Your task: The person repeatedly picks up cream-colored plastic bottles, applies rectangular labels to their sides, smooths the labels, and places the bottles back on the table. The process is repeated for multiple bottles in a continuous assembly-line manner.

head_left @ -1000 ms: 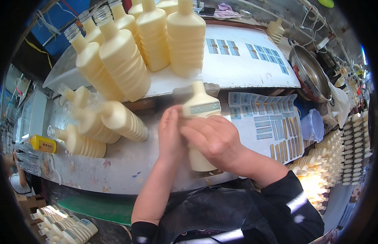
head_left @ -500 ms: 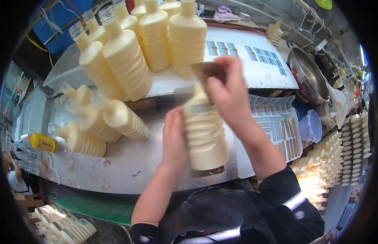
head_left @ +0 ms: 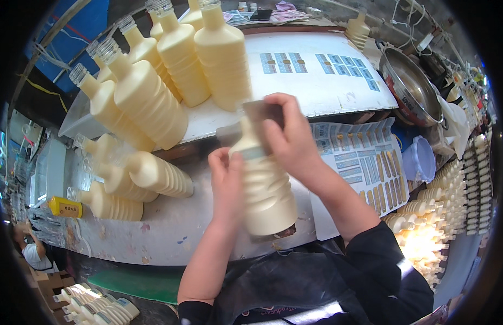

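Observation:
In front of me a cream ribbed bottle (head_left: 268,203) stands on the metal worktop (head_left: 165,233), tilted slightly left. A grey-blue label strip (head_left: 253,153) runs across its shoulder. My left hand (head_left: 227,176) is closed against the bottle's left side, its fingers partly blurred. Pinched between the thumb and fingers of my right hand (head_left: 290,130) is a flat, dark brown rectangular piece (head_left: 258,112), held at the bottle's neck. Blur hides whether that piece touches the bottle.
Several cream bottles (head_left: 151,105) stand at the back left, and more bottles (head_left: 159,176) lean below them. Sticker sheets (head_left: 365,168) lie to the right, beside a lilac bucket (head_left: 419,160). A steel pan (head_left: 411,89) sits at the back right. A yellow container (head_left: 66,207) is far left.
The dark piece and my right hand have shifted slightly down and left in the picture. The view has turned a little, and my left hand stays at the bottle.

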